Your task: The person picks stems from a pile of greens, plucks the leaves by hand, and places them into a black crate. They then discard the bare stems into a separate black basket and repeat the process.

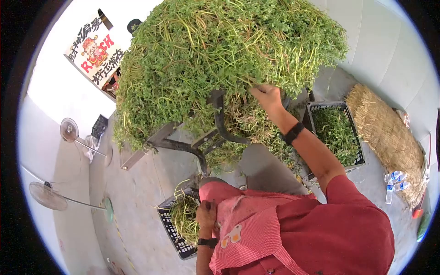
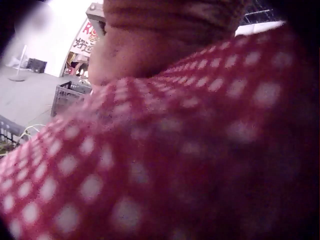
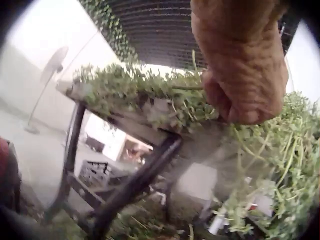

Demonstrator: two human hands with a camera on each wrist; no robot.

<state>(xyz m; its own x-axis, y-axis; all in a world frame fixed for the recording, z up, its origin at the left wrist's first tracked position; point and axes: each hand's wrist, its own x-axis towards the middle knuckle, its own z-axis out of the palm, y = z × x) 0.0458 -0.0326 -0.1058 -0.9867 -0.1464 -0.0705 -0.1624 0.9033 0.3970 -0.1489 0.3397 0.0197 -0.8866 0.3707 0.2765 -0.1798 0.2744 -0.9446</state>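
A big heap of leafy green stems (image 1: 220, 50) covers the table in the head view. At the heap's front edge my right hand (image 1: 269, 101) pinches a green stem; the same hand (image 3: 245, 95) fills the upper right of the right wrist view, with a thin stem (image 3: 187, 88) sticking out by its fingertips. My left hand (image 1: 206, 215) rests against the red checked apron (image 1: 252, 220) on my lap, beside a black crate (image 1: 185, 254) of loose stems. In the left wrist view the left hand (image 2: 160, 45) lies against the apron cloth, its fingers mostly hidden.
Another black crate (image 1: 362, 160) with leafy greens stands at right, beside a rolled straw mat (image 1: 385, 133) and water bottles (image 1: 396, 181). More greens lie beneath the table around its dark metal legs (image 1: 220, 117). Two standing fans (image 1: 69, 129) are on the left.
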